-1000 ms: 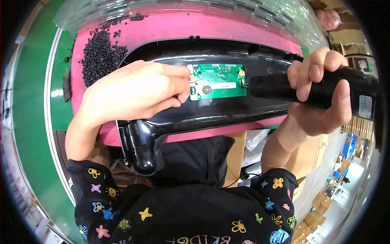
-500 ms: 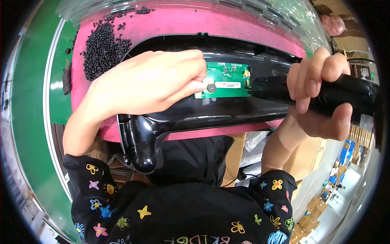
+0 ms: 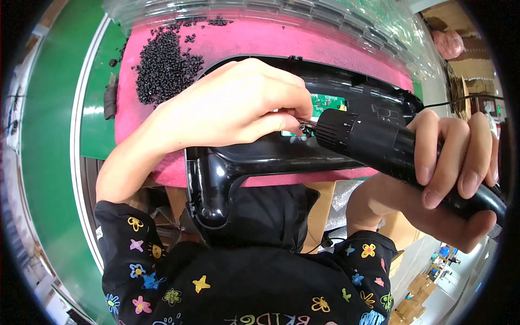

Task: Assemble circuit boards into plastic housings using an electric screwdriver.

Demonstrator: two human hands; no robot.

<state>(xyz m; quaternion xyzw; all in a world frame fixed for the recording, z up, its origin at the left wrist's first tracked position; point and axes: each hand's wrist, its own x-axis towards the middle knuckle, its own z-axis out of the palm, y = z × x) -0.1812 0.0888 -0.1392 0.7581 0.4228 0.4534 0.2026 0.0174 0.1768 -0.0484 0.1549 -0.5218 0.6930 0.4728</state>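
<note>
Screw-seating step: left hand point(image 3: 238, 111) pinches a screw at the driver tip point(image 3: 310, 128); right hand point(image 3: 449, 184), at 3 o'clock, grips the black electric screwdriver point(image 3: 379, 146) over the green circuit board point(image 3: 325, 101); next needs tip held square

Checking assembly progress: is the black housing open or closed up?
Open: the green circuit board shows bare inside the black housing, no cover over it.

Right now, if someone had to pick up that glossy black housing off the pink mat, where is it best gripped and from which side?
Probably by the black housing's rounded handle-like end, coming from the near side. That end juts past the pink mat's edge toward the person and is narrow enough to wrap. The middle is taken up by the left hand, the green circuit board and the electric screwdriver in the right hand.
</note>
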